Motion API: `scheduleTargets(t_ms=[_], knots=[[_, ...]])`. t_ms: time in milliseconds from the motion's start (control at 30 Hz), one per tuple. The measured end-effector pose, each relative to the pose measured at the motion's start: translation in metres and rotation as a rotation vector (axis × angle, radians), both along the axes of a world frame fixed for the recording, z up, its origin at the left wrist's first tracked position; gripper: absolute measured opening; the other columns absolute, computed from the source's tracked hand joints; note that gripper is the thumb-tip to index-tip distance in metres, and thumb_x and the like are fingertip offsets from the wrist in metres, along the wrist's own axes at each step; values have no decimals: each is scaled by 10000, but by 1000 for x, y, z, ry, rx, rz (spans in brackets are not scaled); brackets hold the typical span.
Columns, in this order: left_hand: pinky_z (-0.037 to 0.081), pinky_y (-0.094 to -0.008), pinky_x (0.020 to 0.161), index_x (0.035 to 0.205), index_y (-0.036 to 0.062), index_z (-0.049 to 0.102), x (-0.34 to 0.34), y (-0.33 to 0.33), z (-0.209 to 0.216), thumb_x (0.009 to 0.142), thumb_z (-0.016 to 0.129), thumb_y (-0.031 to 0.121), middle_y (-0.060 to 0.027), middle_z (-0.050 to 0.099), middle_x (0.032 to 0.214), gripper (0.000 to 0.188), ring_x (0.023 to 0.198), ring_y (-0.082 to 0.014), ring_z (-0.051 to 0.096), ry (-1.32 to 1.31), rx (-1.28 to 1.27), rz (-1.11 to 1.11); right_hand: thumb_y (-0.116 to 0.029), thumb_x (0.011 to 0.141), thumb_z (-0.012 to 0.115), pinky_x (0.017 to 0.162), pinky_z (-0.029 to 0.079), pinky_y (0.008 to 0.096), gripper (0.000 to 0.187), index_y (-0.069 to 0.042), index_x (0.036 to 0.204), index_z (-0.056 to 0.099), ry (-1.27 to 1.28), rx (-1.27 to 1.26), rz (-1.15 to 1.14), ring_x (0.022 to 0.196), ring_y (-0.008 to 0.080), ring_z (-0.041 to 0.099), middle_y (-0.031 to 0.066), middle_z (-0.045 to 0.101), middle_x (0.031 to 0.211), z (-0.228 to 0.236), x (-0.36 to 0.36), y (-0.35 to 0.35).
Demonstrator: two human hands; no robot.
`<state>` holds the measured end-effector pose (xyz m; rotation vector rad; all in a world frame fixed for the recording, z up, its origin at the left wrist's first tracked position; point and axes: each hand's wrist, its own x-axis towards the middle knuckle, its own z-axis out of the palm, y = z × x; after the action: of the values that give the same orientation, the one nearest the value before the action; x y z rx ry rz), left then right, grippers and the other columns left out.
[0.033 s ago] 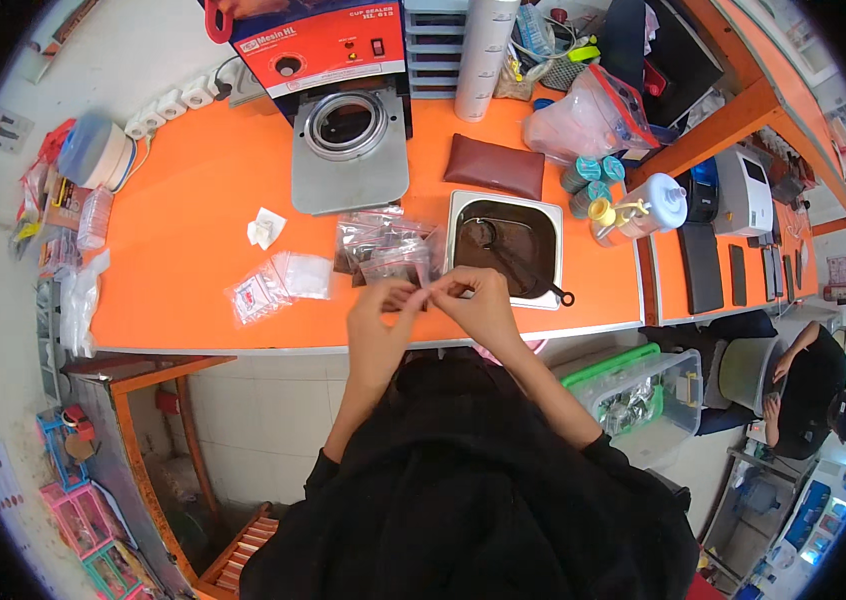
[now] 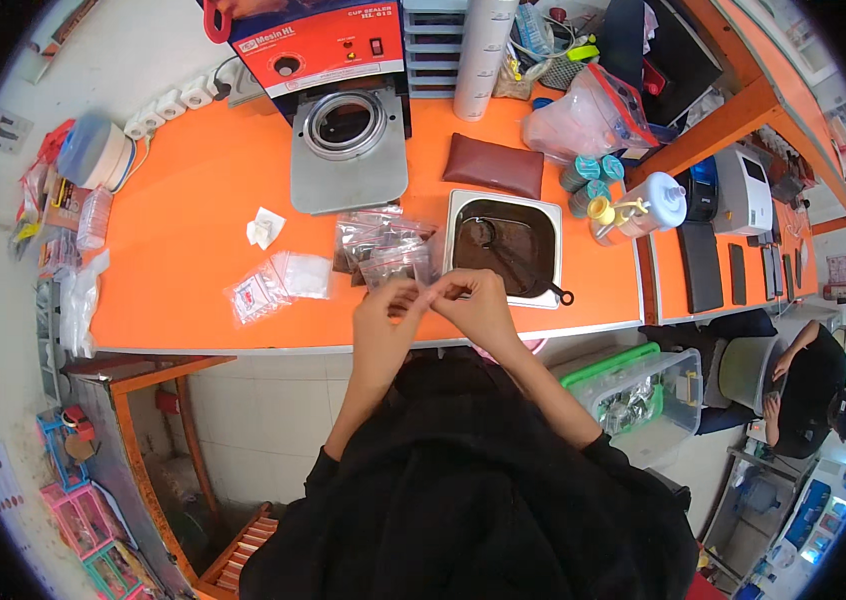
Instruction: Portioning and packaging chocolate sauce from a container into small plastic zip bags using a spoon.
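My left hand and my right hand meet fingertip to fingertip over the front of the orange table. Both are closed in a pinch on a small clear zip bag, which my fingers mostly hide. Just beyond them lies a pile of small zip bags with dark contents. To the right of the pile stands a rectangular metal pan of dark brown stuff, with a black ladle resting in it, its handle over the near right corner. Flat clear zip bags lie to the left.
Behind the pile stands a red and blue cup sealing machine with a grey plate. A crumpled white paper, a brown pouch, teal-lidded jars and a pump bottle surround the work area. A person sits at far right.
My joined fingertips have shifted very slightly, and the left hand has moved a touch to the right. The things on the table stay where they were.
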<state>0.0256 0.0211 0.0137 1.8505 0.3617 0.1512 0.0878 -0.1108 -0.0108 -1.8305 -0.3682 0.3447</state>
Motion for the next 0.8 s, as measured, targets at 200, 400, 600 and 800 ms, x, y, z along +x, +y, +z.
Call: scheduleTargets(t_ms=[200,400,600,800], knots=[[446,-258,611,891,-20,573,7,16,-25,886,540,182,-81,601,709,205,689,-117,588,32,-236,-260,-112,789,669,565,434,226,186,34,696,600,420,257,109,592,61,525,8,593,628,-4,2,-10],[409,-306,536,821,-11,497,7,-8,-20,922,447,148,-80,561,657,195,580,-118,508,-84,419,-281,-148,868,497,567,430,332,250,47,718,544,52,80,197,630,169,575,120,592,658,-7,-14,-11],[316,-257,495,725,32,436,0,-27,-23,933,424,161,-37,394,597,244,541,-95,391,-3,-823,-101,-145,875,418,575,411,397,273,66,725,503,161,197,59,612,347,545,220,534,657,8,-25,-14],[295,-245,499,685,33,400,10,-22,-12,773,547,27,-34,375,612,172,553,-82,359,-146,204,-189,-92,808,550,549,411,369,179,49,710,499,-179,-49,67,545,241,515,147,502,597,10,-20,-26]])
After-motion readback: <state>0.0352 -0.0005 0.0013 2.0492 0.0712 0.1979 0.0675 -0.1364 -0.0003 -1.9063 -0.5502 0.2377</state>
